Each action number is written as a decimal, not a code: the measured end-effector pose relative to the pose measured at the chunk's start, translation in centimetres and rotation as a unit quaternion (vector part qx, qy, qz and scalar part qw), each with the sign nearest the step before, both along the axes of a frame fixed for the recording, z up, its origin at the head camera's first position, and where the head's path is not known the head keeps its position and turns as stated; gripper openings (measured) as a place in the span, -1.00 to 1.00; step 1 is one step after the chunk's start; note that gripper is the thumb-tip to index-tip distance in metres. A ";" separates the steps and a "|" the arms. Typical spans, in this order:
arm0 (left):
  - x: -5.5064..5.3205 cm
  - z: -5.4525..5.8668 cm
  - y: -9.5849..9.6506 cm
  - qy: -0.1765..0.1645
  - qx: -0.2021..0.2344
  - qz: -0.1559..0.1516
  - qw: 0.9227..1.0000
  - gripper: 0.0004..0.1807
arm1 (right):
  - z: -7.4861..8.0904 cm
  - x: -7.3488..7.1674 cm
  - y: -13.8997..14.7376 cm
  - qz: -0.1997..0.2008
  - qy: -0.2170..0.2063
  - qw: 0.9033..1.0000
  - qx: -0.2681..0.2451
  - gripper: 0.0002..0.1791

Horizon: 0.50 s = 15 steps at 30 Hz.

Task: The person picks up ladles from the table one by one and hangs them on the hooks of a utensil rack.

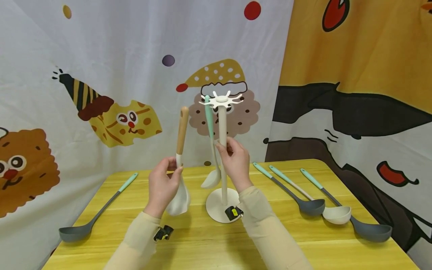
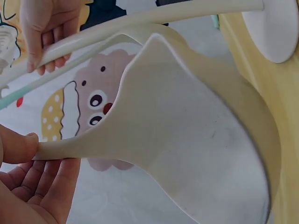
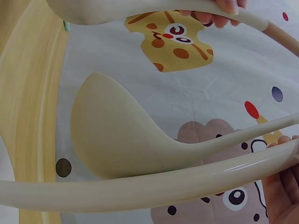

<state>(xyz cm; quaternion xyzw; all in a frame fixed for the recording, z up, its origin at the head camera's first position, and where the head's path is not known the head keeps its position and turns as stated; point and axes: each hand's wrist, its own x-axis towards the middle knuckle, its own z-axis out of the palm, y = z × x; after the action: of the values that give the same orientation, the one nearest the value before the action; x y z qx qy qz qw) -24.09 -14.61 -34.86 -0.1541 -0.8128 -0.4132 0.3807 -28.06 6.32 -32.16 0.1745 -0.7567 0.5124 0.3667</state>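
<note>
My left hand (image 1: pixel 163 185) pinches a white spatula (image 2: pixel 187 126) with a wooden handle (image 1: pixel 182 129), thumb and fingers at its neck just below the wood. The spatula is upright, its broad head down, left of a white utensil stand (image 1: pixel 221 123). With thumb and fingers, my right hand (image 1: pixel 235 163) grips the stand's pole about midway up. A white ladle (image 3: pixel 121 130) with a mint green handle (image 1: pixel 209 120) hangs from the hooked top of the stand, on its left side. The stand's round base (image 1: pixel 216 212) rests on the table, partly covered by the right wrist.
On the wooden table (image 1: pixel 195 243), a grey ladle (image 1: pixel 75 232) with a mint handle lies at the left. To the right lie a grey ladle (image 1: pixel 312 207), a white ladle (image 1: pixel 337 215) and another grey ladle (image 1: pixel 372 231), side by side. A printed curtain (image 1: pixel 135 45) hangs behind.
</note>
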 end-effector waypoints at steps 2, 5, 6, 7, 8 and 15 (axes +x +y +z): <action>0.1 0.2 0.1 0.008 0.000 -0.002 1.000 -0.74 | 0.0 0.0 0.0 -0.001 0.001 1.000 0.000 -0.79; 0.3 0.6 0.3 0.017 0.002 -0.007 1.000 -0.74 | 0.0 0.0 0.0 -0.002 0.004 1.000 0.001 -0.81; 0.4 0.7 0.3 0.020 0.002 -0.009 1.000 -0.75 | 0.0 0.0 0.0 -0.002 0.005 1.000 0.001 -0.81; 0.5 0.7 0.4 0.023 0.003 -0.012 1.000 -0.75 | -0.1 0.0 0.0 -0.001 0.005 1.000 0.001 -0.80; 0.5 0.8 0.4 0.026 0.002 -0.014 1.000 -0.75 | 0.0 0.0 0.0 -0.001 0.006 1.000 0.001 -0.80; 0.8 1.4 0.8 0.049 -0.002 -0.026 0.998 -0.74 | 0.0 0.1 0.0 -0.004 0.003 1.000 0.001 -0.82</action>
<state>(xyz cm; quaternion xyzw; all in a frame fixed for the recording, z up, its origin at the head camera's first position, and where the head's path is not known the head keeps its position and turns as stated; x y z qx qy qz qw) -23.33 -13.84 -33.43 -0.1960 -0.7900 -0.4129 0.4086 -28.01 6.31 -32.17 0.1733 -0.7568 0.5095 0.3710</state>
